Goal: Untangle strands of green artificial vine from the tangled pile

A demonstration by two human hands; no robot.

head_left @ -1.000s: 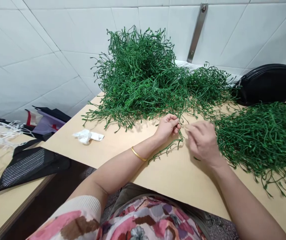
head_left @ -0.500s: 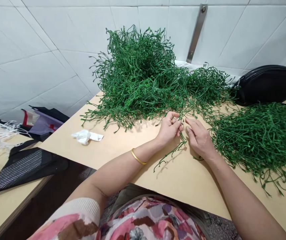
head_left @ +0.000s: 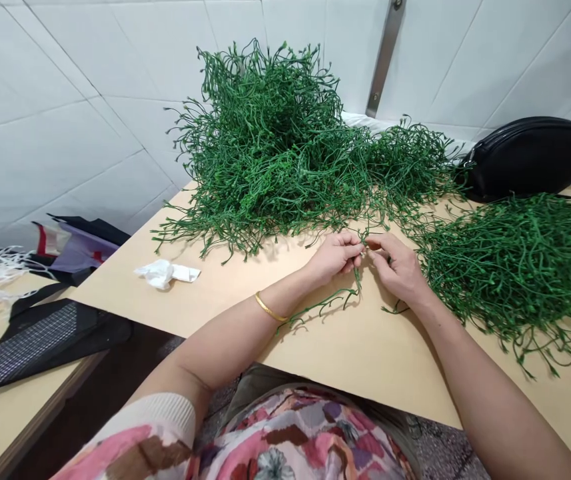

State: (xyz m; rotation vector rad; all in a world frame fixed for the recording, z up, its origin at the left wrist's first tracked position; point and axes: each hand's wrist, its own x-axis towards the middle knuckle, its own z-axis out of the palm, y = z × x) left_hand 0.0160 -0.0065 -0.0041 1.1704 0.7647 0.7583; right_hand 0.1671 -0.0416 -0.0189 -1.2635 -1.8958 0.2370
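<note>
On the tan table, a tall green heap lies beyond your left hand, pinching one sprig, seemingly mid-work, your half-curled right hand beside it, hold unclear, then a lower heap, done or left, I can't tell.

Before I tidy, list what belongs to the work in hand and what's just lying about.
Likely in use:
green sprig, pinched in the left hand, right hand close by
large green pile beyond
second green pile

Likely just lying about:
crumpled white tissue
black bag
black mesh item
</note>
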